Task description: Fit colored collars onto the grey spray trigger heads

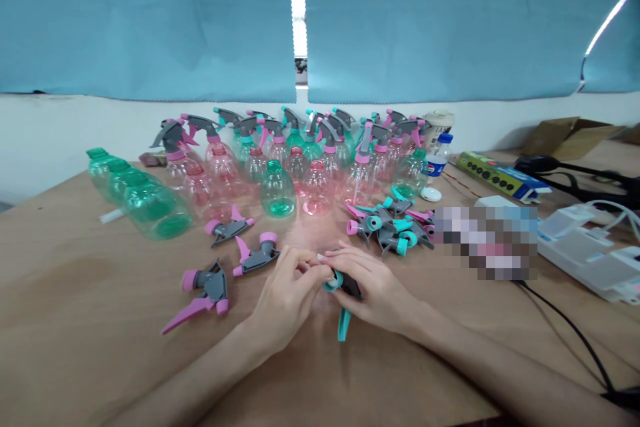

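Note:
Just above the table's front middle, my right hand (375, 287) is closed around a grey and teal trigger spray head (343, 327), its teal trigger hanging down. The collar faces left, with something pale inside its opening. My left hand (293, 293) pinches at that collar with thumb and fingers, its fingertips partly hidden. Left of my hands lie loose pink and grey spray heads (213, 283). To the right beyond them is a pile of teal, pink and grey spray heads (395, 223). Behind stand clear green bottles (278, 190) and pink bottles (317, 190), several without heads.
Green bottles (155, 203) lean or overlap at the left. Fitted spray bottles (330, 140) crowd the back. At right are a Pepsi bottle (436, 163), a yellow-green box (500, 173), a clear plastic case (585, 250), a black cable (565, 320) and a cardboard box (567, 137).

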Demonstrator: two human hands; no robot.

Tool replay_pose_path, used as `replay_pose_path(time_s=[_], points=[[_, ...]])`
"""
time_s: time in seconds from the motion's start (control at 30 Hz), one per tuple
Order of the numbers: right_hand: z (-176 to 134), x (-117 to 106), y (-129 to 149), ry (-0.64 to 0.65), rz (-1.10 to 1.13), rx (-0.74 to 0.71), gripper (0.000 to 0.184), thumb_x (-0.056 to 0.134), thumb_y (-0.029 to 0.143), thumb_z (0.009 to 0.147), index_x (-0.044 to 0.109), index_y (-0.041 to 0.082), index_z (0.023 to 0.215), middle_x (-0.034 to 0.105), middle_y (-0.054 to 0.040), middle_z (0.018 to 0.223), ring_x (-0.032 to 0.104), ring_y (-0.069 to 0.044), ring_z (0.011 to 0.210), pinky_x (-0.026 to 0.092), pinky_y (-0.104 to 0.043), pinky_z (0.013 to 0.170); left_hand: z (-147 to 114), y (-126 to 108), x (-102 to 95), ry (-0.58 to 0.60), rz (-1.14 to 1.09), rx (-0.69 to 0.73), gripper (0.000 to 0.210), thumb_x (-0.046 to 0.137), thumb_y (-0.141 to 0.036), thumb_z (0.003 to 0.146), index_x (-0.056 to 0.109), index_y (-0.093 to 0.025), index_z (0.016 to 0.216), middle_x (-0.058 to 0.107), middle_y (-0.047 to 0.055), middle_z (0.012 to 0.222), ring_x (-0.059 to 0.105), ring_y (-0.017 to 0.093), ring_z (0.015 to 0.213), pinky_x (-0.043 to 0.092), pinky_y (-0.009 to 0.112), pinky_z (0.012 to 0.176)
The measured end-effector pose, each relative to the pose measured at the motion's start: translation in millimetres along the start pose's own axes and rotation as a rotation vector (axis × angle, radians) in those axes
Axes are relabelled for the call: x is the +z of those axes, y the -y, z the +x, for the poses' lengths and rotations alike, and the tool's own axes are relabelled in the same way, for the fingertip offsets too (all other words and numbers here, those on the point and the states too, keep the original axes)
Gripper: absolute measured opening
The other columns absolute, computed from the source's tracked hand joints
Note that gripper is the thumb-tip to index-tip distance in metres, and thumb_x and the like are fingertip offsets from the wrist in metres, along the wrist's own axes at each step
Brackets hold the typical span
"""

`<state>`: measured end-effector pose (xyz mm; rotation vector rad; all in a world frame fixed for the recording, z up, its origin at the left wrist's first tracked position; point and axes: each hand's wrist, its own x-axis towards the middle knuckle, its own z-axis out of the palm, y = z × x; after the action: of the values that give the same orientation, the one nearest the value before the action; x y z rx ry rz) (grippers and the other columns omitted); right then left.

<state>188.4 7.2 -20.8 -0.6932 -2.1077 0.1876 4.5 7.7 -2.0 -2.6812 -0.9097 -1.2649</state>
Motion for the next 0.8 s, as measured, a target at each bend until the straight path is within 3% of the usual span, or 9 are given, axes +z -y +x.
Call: replay_pose_path(time_s=[0.2,0.37,0.43,0.6,0.8], points=[[-1.6,-1.0,-0.6,-0.002,0.022,0.033,0.034,0.058,0.015,0.08,0.053,0.021,0.114,0.069,-0.0048,0.104,0.065,-0.02,0.1,0.042,-0.045,0.104,0.0,-2.1,-0.8,-0.022,-0.001,-0.002,0.016,0.044,-0.01,0.091,0.058,-0.018,0.088,0.047,0.002,0.083,0.047,0.014,0.077,0.046,0.022,0.061],[-3.7,-8.2,-11.9,-0.046,0.027,0.352,0.03,0.063,0.021,0.078,0.06,0.022,0.108,0.07,-0.0037,0.1,0.067,-0.022,0.095,0.054,-0.038,0.087,5.3,3.8,-16.1,-0.144,0.041,-0.047,0.012,0.046,-0.01,0.091,0.055,-0.018,0.091,0.052,0.004,0.089,0.052,0.017,0.087,0.047,0.028,0.073],[-3.2,-9.8,-13.5,-0.051,0.048,0.442,0.029,0.065,0.023,0.077,0.061,0.023,0.106,0.07,-0.0027,0.101,0.066,-0.021,0.095,0.054,-0.035,0.084,5.4,7.7,-17.8,-0.134,-0.028,-0.108,0.011,0.045,-0.012,0.092,0.054,-0.018,0.093,0.056,0.004,0.089,0.055,0.017,0.087,0.047,0.028,0.075],[-2.6,-5.0,0.2,-0.014,0.16,0.406,0.039,0.068,0.023,0.075,0.056,0.023,0.113,0.068,-0.0036,0.108,0.064,-0.02,0.102,0.051,-0.033,0.089,-1.9,7.4,-4.0,0.002,-0.139,-0.212,0.009,0.046,-0.016,0.093,0.055,-0.018,0.091,0.06,0.002,0.083,0.058,0.014,0.076,0.049,0.025,0.068],[-5.1,-3.4,12.6,0.055,0.226,0.369,0.038,0.072,0.03,0.073,0.057,0.022,0.108,0.07,-0.0026,0.101,0.067,-0.019,0.093,0.054,-0.029,0.08,-4.1,-2.9,-1.8,-0.011,-0.176,-0.118,0.011,0.048,-0.012,0.092,0.057,-0.018,0.093,0.062,0.003,0.087,0.059,0.014,0.083,0.051,0.026,0.072]])
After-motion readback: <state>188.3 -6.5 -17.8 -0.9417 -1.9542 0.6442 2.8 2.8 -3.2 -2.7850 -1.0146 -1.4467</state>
